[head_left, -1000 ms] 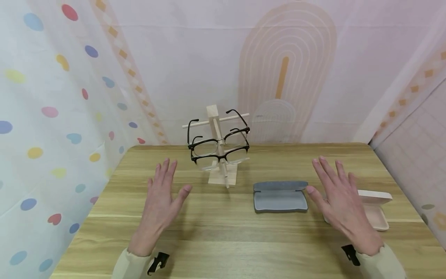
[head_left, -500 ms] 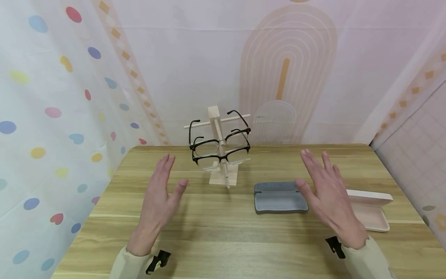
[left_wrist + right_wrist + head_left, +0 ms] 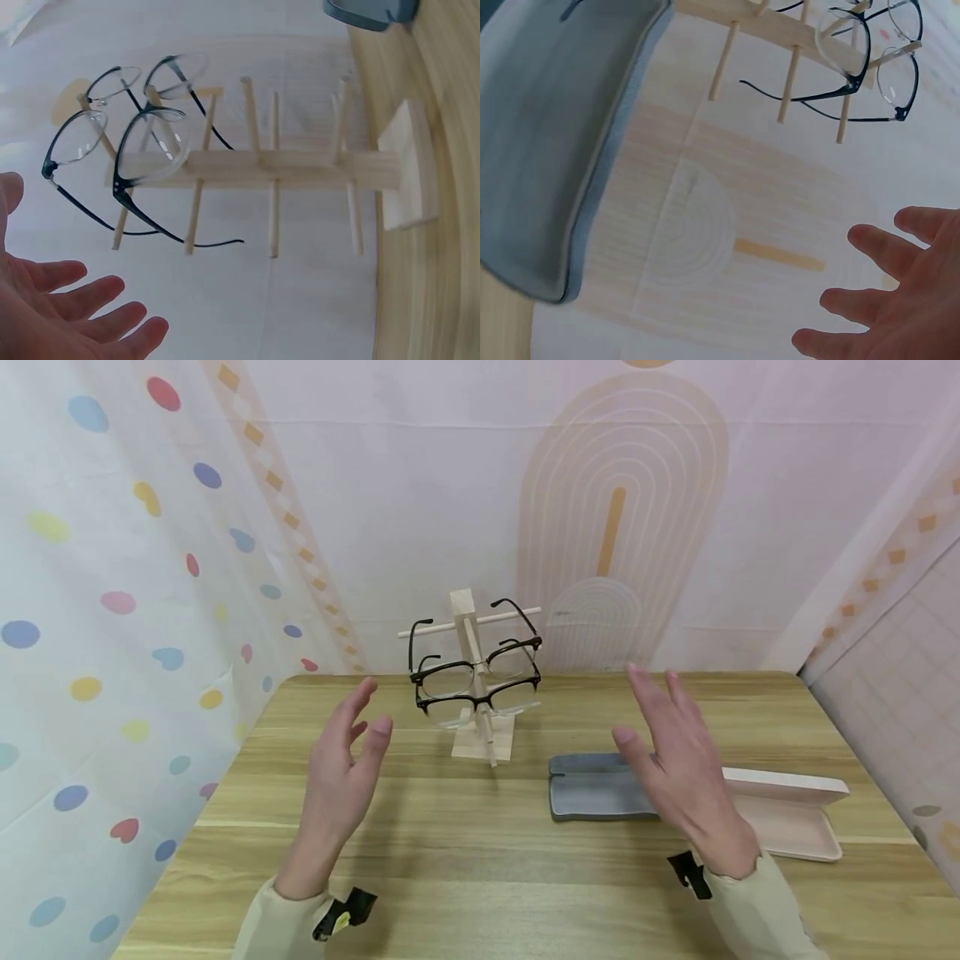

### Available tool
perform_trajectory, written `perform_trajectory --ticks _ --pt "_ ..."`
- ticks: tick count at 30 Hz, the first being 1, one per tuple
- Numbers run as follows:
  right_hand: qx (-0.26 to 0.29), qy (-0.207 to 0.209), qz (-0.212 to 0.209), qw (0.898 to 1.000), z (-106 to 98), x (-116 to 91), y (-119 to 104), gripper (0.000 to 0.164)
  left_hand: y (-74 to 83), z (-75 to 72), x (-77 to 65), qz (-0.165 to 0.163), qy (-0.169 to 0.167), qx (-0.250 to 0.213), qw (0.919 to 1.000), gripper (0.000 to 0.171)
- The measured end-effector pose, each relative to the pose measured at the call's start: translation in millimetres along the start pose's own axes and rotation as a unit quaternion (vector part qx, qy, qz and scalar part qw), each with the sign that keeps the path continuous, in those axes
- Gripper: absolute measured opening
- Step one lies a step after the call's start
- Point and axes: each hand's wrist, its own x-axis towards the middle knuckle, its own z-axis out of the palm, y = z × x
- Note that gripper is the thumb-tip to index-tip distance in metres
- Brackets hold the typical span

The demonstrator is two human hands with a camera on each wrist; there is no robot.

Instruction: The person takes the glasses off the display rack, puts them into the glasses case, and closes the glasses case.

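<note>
Two pairs of dark-rimmed eyeglasses hang one above the other on a wooden peg stand; the upper eyeglasses (image 3: 448, 667) and lower eyeglasses (image 3: 452, 698) both face front. The stand (image 3: 463, 603) has a square base and bare lower pegs, seen in the left wrist view. My left hand (image 3: 337, 781) hovers to the left of the stand, fingers loosely extended, holding nothing. On the other side my right hand (image 3: 686, 768) hovers with fingers extended and nothing in it. It overlaps the right end of an opened grey glasses case (image 3: 592, 795) in the head view.
An opened pale pink glasses case (image 3: 795, 827) lies at the right, partly behind my right hand. The wooden table (image 3: 480, 893) reaches back to a patterned curtain (image 3: 390, 510). Black straps (image 3: 347, 914) sit at both cuffs.
My right hand has moved left and inward, from over the pink case to over the grey case's edge. My left hand has turned slightly inward. The eyeglasses and cases stay put.
</note>
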Motion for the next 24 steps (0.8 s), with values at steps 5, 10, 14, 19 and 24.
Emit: perform_trajectory --ticks 5,10,14,19,24 --pt "0.015 0.002 0.0 1.0 4.1 7.1 -7.1 0.064 7.5 -0.2 4.1 -0.023 0.0 -0.036 0.9991 0.048" --pt "0.027 0.0 0.004 1.0 8.5 14.8 -14.3 0.067 15.8 -0.3 7.9 -0.047 0.003 -0.07 0.9964 0.046" --pt "0.042 0.0 0.013 0.999 12.4 21.6 -20.2 0.067 22.1 1.1 12.2 -0.063 0.008 -0.117 0.9912 0.047" --pt "0.075 0.017 0.015 0.997 17.3 32.9 -28.3 0.063 28.9 5.0 18.3 -0.075 0.023 -0.182 0.9802 0.046" --pt "0.104 0.033 0.005 0.994 21.6 45.6 -33.4 0.062 34.8 10.0 23.2 -0.083 0.035 -0.226 0.97 0.044"
